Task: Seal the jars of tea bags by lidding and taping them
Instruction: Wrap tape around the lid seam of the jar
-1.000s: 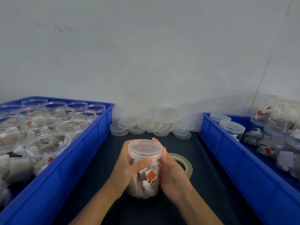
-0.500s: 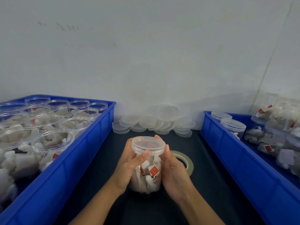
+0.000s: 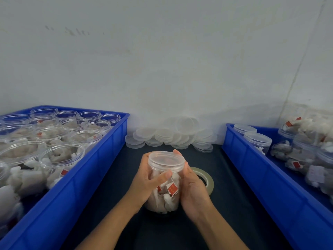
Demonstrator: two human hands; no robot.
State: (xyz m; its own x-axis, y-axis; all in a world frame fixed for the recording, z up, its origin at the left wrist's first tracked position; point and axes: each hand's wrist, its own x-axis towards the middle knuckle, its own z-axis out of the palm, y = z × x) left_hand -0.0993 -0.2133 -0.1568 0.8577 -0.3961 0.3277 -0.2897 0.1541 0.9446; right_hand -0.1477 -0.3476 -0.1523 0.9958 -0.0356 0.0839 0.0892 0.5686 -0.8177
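Now lidding: both hands clamped on jar (image 3: 164, 193), lid (image 3: 166, 161) on.
Left hand (image 3: 147, 179) and right hand (image 3: 193, 188) wrap the sides; next, probably tape (image 3: 207, 179) beside it.

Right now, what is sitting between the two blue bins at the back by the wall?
A pile of clear lids lies between the left bin and the right bin, against the wall, in the head view.

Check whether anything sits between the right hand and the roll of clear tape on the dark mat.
Nothing visible does. The ring of clear tape lies flat on the dark mat directly behind the right hand, which, with the left hand, holds the lidded clear plastic jar of tea bags.
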